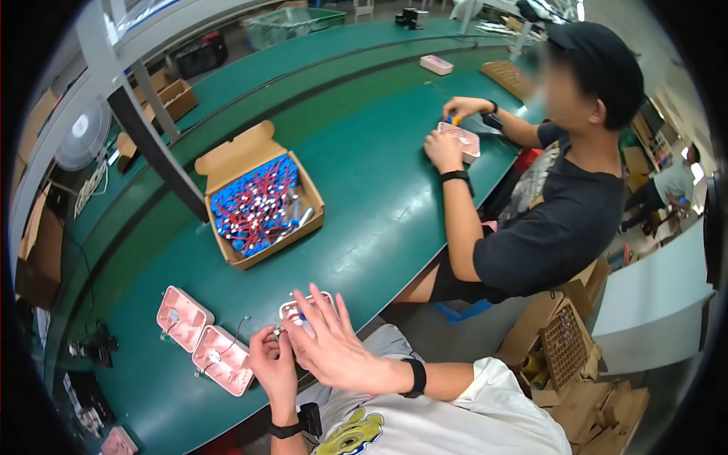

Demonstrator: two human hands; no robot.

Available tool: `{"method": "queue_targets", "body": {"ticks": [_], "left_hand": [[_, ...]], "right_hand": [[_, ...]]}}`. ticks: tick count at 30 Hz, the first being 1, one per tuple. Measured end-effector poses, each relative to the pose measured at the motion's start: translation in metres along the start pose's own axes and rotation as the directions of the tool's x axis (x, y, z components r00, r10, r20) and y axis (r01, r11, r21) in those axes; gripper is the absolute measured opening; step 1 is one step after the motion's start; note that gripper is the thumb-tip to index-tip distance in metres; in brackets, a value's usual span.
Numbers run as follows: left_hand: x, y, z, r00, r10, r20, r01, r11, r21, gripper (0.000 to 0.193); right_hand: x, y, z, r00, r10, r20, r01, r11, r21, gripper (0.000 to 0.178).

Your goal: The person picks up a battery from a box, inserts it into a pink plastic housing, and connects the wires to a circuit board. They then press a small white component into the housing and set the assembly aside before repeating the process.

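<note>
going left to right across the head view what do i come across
White fan, pair of open pink shells, wearer's left hand, wearer's right hand, co-worker's pink shell, co-worker's black cap.

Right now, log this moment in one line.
left hand: pinching small part, kind unclear | right hand: open, fingers over pink shell | nearby: two more pink shells; cardboard box holding blue red-wired battery packs

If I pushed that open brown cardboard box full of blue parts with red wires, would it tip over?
Probably not: the box looks wide and low. It's likely heavy, piled with those parts. Its folded-back lid might flop.
</note>
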State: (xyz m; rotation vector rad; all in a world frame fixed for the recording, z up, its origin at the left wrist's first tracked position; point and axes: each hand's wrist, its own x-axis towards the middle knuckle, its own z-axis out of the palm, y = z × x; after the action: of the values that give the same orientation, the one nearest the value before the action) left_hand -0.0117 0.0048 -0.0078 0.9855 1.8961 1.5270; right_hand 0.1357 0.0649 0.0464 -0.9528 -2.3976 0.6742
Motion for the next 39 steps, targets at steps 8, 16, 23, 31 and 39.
{"method": "queue_targets", "body": {"ticks": [8, 16, 23, 31, 39], "left_hand": [[-0.002, 0.032, -0.001, 0.918, -0.223, 0.328, 0.286, 0.945, -0.159, 0.027], [-0.022, 0.045, 0.03, 0.841, 0.261, 0.473, -0.394, 0.896, 0.206, 0.025], [-0.037, 0.057, -0.023, 0.832, 0.469, 0.296, -0.555, 0.716, 0.424, 0.024], [-0.036, 0.011, -0.094, 0.895, 0.404, 0.188, -0.417, 0.611, 0.673, 0.04], [-0.047, 0.008, -0.075, 0.916, 0.396, 0.069, -0.35, 0.701, 0.622, 0.036]], "right_hand": [[-0.045, 0.013, 0.036, 0.962, 0.196, -0.193, -0.217, 0.972, -0.095, 0.092], [-0.047, 0.064, 0.035, 0.907, 0.052, -0.417, -0.156, 0.963, -0.22, 0.092], [-0.013, 0.121, -0.008, 0.919, 0.028, -0.393, -0.169, 0.929, -0.329, 0.066], [0.018, 0.121, -0.074, 0.903, 0.051, -0.427, -0.218, 0.91, -0.352, 0.077], [0.009, 0.053, -0.036, 0.988, -0.139, -0.066, 0.139, 0.99, -0.006, 0.051]]}}
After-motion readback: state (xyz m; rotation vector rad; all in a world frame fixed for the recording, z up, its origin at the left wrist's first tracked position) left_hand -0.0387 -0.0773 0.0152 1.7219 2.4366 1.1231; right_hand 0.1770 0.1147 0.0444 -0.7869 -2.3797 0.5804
